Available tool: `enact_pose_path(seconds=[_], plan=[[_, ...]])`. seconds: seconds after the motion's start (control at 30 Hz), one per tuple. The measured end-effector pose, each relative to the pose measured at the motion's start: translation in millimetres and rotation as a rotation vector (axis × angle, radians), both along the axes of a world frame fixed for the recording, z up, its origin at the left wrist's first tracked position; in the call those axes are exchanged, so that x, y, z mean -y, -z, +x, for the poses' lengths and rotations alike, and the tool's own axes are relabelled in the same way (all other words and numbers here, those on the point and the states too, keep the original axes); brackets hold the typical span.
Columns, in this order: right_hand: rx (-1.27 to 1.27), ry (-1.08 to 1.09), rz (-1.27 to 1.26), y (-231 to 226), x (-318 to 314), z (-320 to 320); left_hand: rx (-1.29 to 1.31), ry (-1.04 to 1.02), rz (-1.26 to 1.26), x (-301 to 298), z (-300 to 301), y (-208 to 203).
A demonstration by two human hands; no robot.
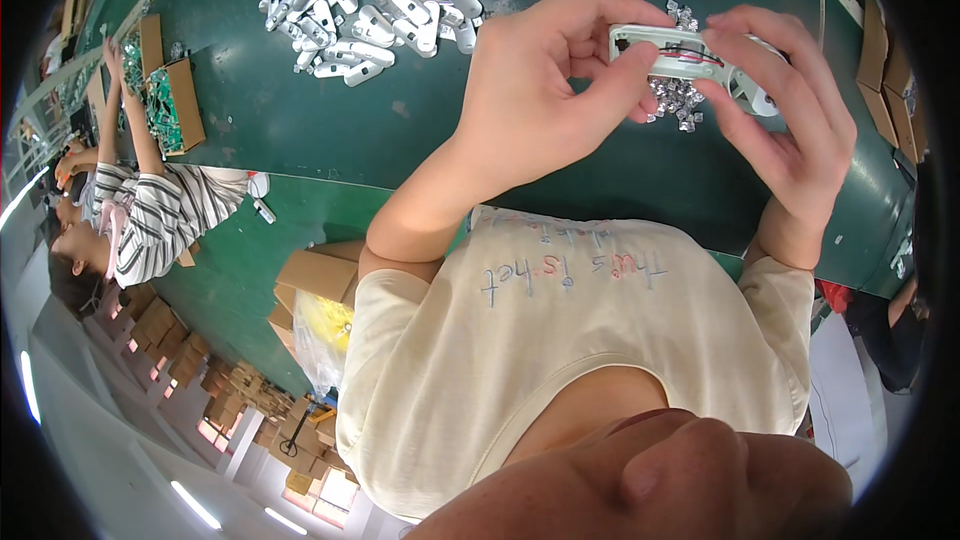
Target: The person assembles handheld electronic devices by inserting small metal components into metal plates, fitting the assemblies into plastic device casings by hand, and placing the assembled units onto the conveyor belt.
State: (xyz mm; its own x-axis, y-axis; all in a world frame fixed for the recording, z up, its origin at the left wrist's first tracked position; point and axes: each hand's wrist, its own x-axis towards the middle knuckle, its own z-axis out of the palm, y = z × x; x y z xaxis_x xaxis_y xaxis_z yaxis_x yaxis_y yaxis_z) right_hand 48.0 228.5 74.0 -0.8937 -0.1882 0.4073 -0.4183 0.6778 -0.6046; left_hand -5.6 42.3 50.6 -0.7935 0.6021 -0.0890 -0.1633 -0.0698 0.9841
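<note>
- The fingers (640, 60) of the left hand (545, 80) pinch the near end of a white oblong housing (672, 48); thumb underneath, forefinger curled over the top edge, so that hand is clenched on the part.
- The fingers of the right hand (790, 110) grip the other end of the same housing, fingertips pressed on its upper face and side, also grasping it.
- The housing is held in the air above the green bench (400, 130), toward its far right edge, with its long axis running left to right between the two hands.
- Its open side faces up, with red and black wires (695, 55) showing inside; they lie nearer the right hand than the left.
- Directly under the housing a small heap of shiny silver parts (675, 100) lies on the bench, just beside the right fingertips.
- A larger pile of white housings (370, 0) sits at the far edge of the bench, well apart and on the left hand's side.
- At the bench's left end a person in a striped shirt (160, 210) works near an open cardboard box (175, 105).
</note>
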Motion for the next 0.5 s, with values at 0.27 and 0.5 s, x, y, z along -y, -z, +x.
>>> enact_pose_path(seconds=[0.27, 0.5], plan=[[0.258, -0.04, -0.458, 12, 0, 1, -0.286, -0.071, -0.02, -3, -1, 7], [0.528, 0.058, -0.698, 27, 9, 3, -0.265, -0.044, -0.046, 4, -3, 21]])
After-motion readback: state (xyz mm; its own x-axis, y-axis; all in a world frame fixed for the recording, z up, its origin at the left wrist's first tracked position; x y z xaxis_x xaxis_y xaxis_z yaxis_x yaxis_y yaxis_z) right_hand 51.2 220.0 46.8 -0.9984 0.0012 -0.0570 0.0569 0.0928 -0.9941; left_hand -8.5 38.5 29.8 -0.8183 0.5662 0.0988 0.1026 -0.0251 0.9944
